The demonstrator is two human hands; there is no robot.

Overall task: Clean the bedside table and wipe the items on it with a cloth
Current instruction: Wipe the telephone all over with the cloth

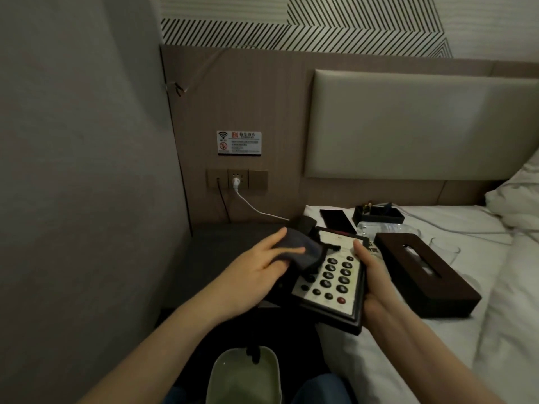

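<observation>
A black desk telephone (335, 284) with a pale keypad panel and dark round buttons is held tilted above the gap between the bedside table and the bed. My right hand (372, 275) grips its right edge, thumb on the top face. My left hand (256, 266) holds a dark grey cloth (103, 250) against the phone's upper left part, where the handset lies mostly hidden. The dark bedside table (221, 246) stands below and to the left of my left hand.
On the white bed (437, 345) lie a dark brown tissue box (425, 272), a clear water bottle (388, 228), a black tray (379, 215), a black phone (335, 220) and a glass (446, 252). A white cable (250, 205) runs from the wall socket. A pale green bin (245, 377) stands below.
</observation>
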